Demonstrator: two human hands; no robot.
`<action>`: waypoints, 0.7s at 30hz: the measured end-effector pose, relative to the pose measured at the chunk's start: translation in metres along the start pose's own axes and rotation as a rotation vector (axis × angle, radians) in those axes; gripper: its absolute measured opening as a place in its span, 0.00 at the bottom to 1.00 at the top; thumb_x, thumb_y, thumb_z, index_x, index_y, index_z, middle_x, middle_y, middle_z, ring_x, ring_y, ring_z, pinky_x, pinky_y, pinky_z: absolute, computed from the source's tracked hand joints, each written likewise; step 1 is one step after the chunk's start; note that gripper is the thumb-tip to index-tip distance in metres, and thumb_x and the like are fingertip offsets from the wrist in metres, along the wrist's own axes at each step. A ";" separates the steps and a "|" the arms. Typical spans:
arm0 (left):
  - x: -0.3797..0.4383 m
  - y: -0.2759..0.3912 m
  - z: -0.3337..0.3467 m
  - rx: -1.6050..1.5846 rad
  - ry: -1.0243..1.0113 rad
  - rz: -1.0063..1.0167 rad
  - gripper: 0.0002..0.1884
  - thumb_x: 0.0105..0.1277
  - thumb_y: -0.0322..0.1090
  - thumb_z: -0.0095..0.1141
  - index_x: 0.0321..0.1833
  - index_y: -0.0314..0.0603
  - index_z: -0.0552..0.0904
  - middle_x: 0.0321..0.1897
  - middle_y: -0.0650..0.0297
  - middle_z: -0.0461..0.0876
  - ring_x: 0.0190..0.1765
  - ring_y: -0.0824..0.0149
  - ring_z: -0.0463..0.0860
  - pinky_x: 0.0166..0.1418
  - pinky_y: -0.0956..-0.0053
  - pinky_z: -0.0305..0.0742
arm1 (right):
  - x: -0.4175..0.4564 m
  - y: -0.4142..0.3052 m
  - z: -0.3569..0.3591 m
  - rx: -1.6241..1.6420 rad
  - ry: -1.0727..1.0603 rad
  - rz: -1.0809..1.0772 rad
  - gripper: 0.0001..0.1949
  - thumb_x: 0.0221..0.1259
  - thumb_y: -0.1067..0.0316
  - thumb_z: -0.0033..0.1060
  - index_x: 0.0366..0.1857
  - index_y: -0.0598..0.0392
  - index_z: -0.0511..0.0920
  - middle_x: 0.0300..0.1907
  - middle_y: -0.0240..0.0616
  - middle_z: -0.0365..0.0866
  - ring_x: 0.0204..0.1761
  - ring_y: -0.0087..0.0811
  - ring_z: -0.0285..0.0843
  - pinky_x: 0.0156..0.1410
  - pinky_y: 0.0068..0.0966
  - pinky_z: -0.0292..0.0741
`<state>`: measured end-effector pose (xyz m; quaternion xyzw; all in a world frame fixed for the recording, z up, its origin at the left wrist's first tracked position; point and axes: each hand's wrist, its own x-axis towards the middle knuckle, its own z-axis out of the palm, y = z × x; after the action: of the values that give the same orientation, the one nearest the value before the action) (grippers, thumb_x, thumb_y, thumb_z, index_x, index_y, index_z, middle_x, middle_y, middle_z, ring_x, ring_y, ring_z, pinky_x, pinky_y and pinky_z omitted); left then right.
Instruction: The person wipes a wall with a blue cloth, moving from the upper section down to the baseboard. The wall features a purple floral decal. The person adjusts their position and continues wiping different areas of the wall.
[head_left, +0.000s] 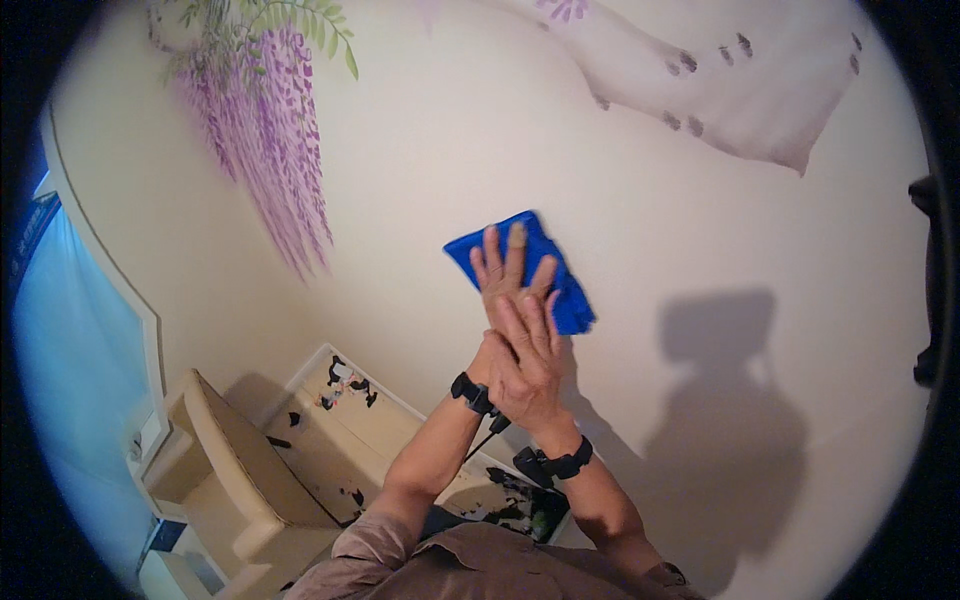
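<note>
A folded blue cloth lies flat against the cream wall. My left hand presses it there with spread fingers; one fingertip has a tan wrap on it. Over the back and wrist of that hand rests my right hand, its fingers extended and somewhat apart, touching no cloth that I can make out. Each wrist carries a black strap with a device on it, the left strap and the right strap.
Purple hanging flowers and a pale dark-spotted shape are painted on the wall. A tan upholstered chair stands lower left. Dark scraps litter the floor. Blue sheeting covers an opening at left.
</note>
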<state>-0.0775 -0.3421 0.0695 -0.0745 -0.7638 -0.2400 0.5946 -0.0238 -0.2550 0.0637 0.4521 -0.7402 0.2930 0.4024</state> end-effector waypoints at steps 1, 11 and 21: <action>-0.016 -0.014 0.002 0.017 0.040 0.003 0.18 0.75 0.49 0.51 0.61 0.51 0.75 0.76 0.35 0.62 0.80 0.28 0.53 0.75 0.26 0.45 | -0.005 -0.002 0.008 0.022 -0.043 0.009 0.09 0.61 0.76 0.62 0.42 0.66 0.87 0.69 0.49 0.77 0.77 0.51 0.65 0.78 0.50 0.61; -0.108 -0.015 0.040 0.028 -0.086 0.211 0.31 0.74 0.56 0.57 0.79 0.77 0.66 0.82 0.48 0.57 0.84 0.35 0.46 0.80 0.31 0.32 | -0.089 0.000 0.021 -0.107 -0.009 0.175 0.12 0.59 0.75 0.58 0.43 0.62 0.89 0.68 0.46 0.79 0.78 0.54 0.61 0.83 0.58 0.50; -0.024 -0.098 -0.019 -0.018 0.043 0.006 0.31 0.77 0.46 0.52 0.81 0.67 0.62 0.80 0.36 0.55 0.81 0.27 0.48 0.77 0.25 0.39 | 0.019 -0.028 0.074 0.031 -0.085 0.010 0.10 0.57 0.77 0.65 0.42 0.67 0.87 0.69 0.47 0.78 0.75 0.51 0.68 0.77 0.51 0.62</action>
<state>-0.0934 -0.4325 0.0224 -0.0768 -0.7484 -0.2465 0.6110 -0.0283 -0.3341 0.0450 0.4667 -0.7542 0.2869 0.3620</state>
